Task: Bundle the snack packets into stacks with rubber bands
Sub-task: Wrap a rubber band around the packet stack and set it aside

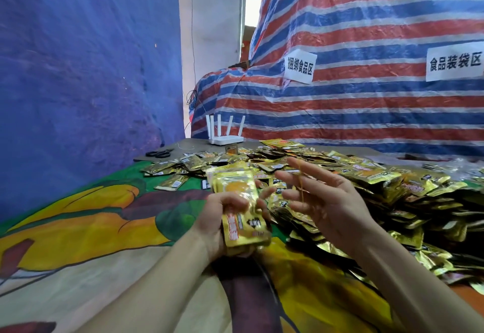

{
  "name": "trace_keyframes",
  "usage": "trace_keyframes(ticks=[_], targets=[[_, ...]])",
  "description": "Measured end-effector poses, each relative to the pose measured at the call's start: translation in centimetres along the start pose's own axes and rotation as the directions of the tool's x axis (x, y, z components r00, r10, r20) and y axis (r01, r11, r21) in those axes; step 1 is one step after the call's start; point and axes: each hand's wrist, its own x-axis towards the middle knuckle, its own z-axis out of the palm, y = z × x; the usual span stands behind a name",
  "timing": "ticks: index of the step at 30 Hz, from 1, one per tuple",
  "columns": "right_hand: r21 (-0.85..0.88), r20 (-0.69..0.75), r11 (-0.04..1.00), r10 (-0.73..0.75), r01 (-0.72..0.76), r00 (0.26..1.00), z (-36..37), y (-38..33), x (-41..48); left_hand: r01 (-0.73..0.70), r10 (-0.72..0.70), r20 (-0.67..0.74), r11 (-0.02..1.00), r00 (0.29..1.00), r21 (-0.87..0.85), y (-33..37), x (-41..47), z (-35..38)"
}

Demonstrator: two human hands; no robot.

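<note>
My left hand (222, 217) grips a stack of gold snack packets (239, 201) above the table, fingers curled round its long sides. My right hand (322, 196) is held up just to the right of the stack with its fingers spread. A thin yellow rubber band (301, 187) is stretched over those fingers and runs down across the palm. A large heap of loose gold and black snack packets (379, 191) covers the table behind and to the right of both hands.
A colourful printed cloth (91, 217) covers the table in front and to the left. Black scissors (159, 153) and a white router (226, 136) sit at the far edge. A striped tarpaulin (366, 84) with paper signs rises behind; a blue sheet (78, 71) hangs at left.
</note>
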Motion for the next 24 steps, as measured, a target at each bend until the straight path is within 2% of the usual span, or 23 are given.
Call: trace_keyframes(ticks=[1,3,5,9,14,19,24], targets=[[-0.074,-0.021,0.997,-0.023,0.021,1.000,-0.2,0.1,0.0,-0.074,0.065,-0.109,0.994,0.992,-0.079,0.2,0.3,-0.4],[-0.220,-0.060,0.976,-0.026,0.012,0.998,-0.4,0.8,0.0,-0.277,0.220,-0.289,0.945,0.932,-0.176,0.6,0.9,-1.0],[-0.322,-0.079,0.946,0.005,-0.030,0.997,0.2,1.9,-0.2,-0.360,0.284,-0.356,0.918,0.890,-0.165,0.8,1.2,-1.2],[-0.434,-0.081,0.901,-0.012,-0.024,0.997,1.6,3.6,-0.3,-0.364,0.291,-0.379,0.921,0.879,-0.139,0.6,1.1,-0.7],[-0.615,-0.086,0.788,-0.091,0.019,0.992,2.3,4.0,-0.5,-0.354,0.303,-0.330,0.929,0.894,-0.107,0.7,0.7,0.3],[-0.638,-0.056,0.765,-0.157,0.086,0.986,2.8,4.2,-0.9,-0.281,0.276,-0.333,0.959,0.901,0.036,0.1,0.5,1.5],[-0.676,-0.012,0.714,-0.259,0.184,0.966,3.2,4.6,-1.1,-0.260,0.270,-0.363,0.963,0.892,0.076,-0.6,0.8,1.6]])
